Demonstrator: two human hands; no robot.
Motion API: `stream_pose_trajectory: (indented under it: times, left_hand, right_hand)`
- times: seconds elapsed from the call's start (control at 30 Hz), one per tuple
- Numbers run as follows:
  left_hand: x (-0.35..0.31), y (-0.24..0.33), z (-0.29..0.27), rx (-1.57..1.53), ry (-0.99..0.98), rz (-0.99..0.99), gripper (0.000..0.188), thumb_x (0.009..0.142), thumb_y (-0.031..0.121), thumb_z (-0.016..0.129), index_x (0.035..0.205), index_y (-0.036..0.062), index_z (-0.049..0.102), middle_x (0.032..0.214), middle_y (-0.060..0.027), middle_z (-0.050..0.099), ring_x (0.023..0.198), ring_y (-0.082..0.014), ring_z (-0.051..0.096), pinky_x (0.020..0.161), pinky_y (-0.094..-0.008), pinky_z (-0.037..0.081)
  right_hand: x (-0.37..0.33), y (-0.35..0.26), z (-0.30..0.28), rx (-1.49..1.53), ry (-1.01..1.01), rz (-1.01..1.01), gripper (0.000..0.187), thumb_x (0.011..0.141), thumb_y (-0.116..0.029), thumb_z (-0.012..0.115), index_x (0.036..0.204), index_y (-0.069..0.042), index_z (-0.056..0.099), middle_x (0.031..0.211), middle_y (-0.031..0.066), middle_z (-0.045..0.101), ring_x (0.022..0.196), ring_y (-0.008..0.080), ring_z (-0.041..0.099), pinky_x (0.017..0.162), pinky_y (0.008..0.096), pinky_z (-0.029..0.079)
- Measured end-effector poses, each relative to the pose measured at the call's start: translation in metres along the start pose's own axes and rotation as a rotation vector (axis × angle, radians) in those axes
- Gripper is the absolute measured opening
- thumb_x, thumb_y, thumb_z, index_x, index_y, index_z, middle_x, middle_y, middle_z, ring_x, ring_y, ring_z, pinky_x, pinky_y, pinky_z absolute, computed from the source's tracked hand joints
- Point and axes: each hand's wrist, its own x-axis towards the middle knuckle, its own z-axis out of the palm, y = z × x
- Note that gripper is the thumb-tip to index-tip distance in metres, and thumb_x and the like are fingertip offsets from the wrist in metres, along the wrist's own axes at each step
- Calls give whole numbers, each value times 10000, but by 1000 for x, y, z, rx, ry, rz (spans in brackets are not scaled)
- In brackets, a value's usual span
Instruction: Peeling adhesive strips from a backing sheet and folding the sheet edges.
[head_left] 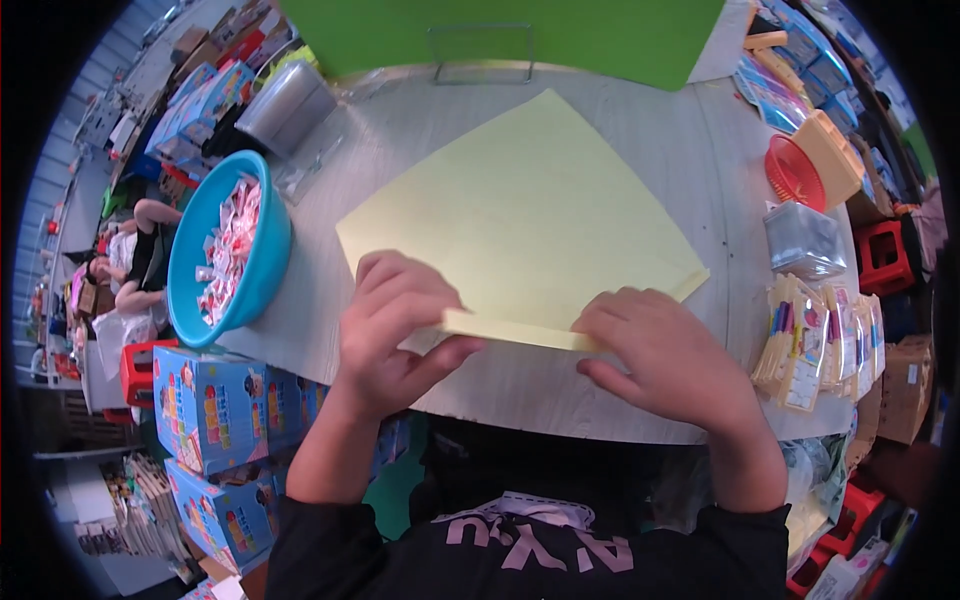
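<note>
A large sheet of pale yellow paper (530, 200) lies on the light grey table (660, 120), with its near edge folded up into a narrow strip. My left hand (395, 330) grips the left part of that strip between thumb and fingers. Farther right along the same fold, my right hand (660, 350) has its fingers bent over the paper, the thumb below the near edge. The strip shows between the two hands, and a folded bit also shows at the sheet's right corner. Part of the edge is hidden under the fingers.
A blue basin (275, 270) of small wrapped packets stands at the left, above blue printed boxes (210, 410). Bagged coloured pens (810, 340), a clear plastic pack (803, 240) and a red basket (795, 172) line the right side. A green board (500, 35) with a wire stand (482, 55) is behind.
</note>
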Motion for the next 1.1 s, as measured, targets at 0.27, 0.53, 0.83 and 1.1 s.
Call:
stream_pose_trajectory:
  times: [0.27,0.53,0.83,1.1]
  left_hand:
    - [79,-8,42,-184,-195,116,116,796,104,719,876,89,636,781,-25,621,747,-248,565,794,-364,403]
    - [60,-20,71,-218,-254,-23,198,814,120,713,985,94,617,800,-49,610,787,-270,553,823,-378,408]
    - [52,-22,78,-224,-152,-94,290,795,206,759,1010,89,602,791,-19,611,717,-219,572,800,-365,407]
    - [53,-24,77,-110,-219,-65,166,855,234,693,908,89,631,778,-36,599,699,-233,535,785,-357,395]
  right_hand:
    - [16,15,-14,643,-36,-48,353,959,-368,565,965,-16,589,804,97,590,775,231,595,703,376,451]
    - [19,33,4,1168,49,148,256,986,-202,560,1153,-9,558,987,38,635,872,78,590,694,235,471]
    - [16,35,10,1345,136,245,235,996,-183,542,1140,2,524,964,49,613,753,87,612,602,245,525]
    - [18,35,13,1359,233,286,172,982,-152,559,1042,2,510,858,56,594,642,105,610,538,249,524]
